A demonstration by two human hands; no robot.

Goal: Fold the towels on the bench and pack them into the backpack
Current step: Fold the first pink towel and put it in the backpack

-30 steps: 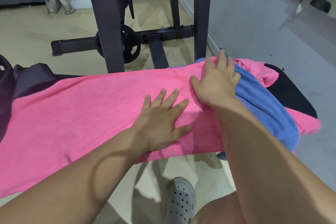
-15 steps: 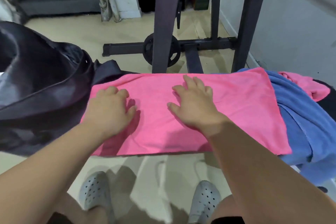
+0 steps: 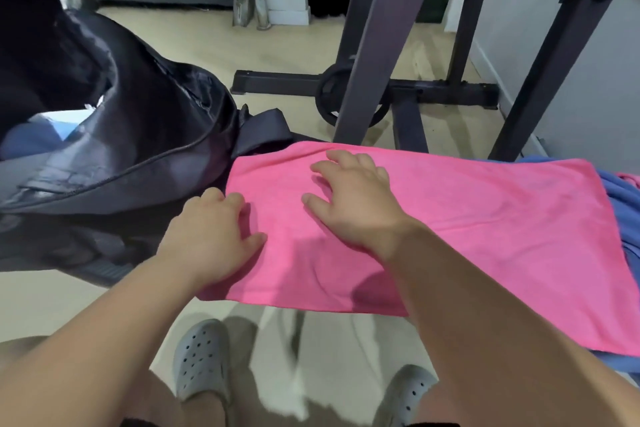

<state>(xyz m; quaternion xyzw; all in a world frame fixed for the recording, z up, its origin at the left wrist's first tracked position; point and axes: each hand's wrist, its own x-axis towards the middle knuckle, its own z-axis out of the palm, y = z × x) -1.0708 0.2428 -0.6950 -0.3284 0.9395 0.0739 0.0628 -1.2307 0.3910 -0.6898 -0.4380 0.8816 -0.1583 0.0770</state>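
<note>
Fingers (image 3: 346,158) of the right hand (image 3: 356,204) lie spread and slightly bent, tips pressing on the pink towel (image 3: 485,236) left of its middle, holding nothing. Fingers (image 3: 221,199) of the left hand (image 3: 211,239) are bent over at that towel's left edge with the thumb flat on the cloth; whether they pinch the edge or only press it I cannot tell.

The towel lies folded to a flat rectangle over the table, which it hides. Touching its left edge stands the backpack (image 3: 138,135), mouth gaping, something blue showing inside. Under its right end lies a rumpled blue towel (image 3: 620,208), not yet folded, with a scrap of another pink cloth (image 3: 630,178) beyond. Behind the towel rise the rack (image 3: 374,45) posts, and below its near edge stand two grey shoes (image 3: 201,357).

The step in hand looks like smoothing this fold. The piece seems too long for the bag's mouth, so the next move likely calls for another fold, right end over to left, edges matched, before it goes into the backpack
</note>
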